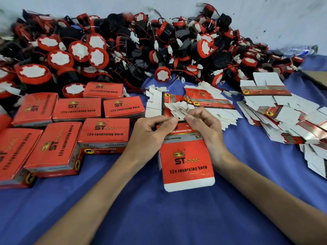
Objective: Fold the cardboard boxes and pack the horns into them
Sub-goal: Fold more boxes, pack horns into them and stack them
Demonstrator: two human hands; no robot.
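Head view shows both hands, left hand [152, 129] and right hand [203, 125], pinching the far end of a flat red printed cardboard box blank [186, 160] above the blue cloth-covered table [159, 218], probably to work its white flaps open. Black-and-red round horns [123, 50] lie heaped beyond, well apart from it, waiting for packing

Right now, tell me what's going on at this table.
A person is folding a red cardboard box: the left hand and right hand both pinch its far flaps, and its near flap is open. No horn is in it yet. Finished boxes sit in rows to the left, flat unfolded blanks lie stacked to the right, and a big pile of red-and-black horns waits behind on the blue cloth.
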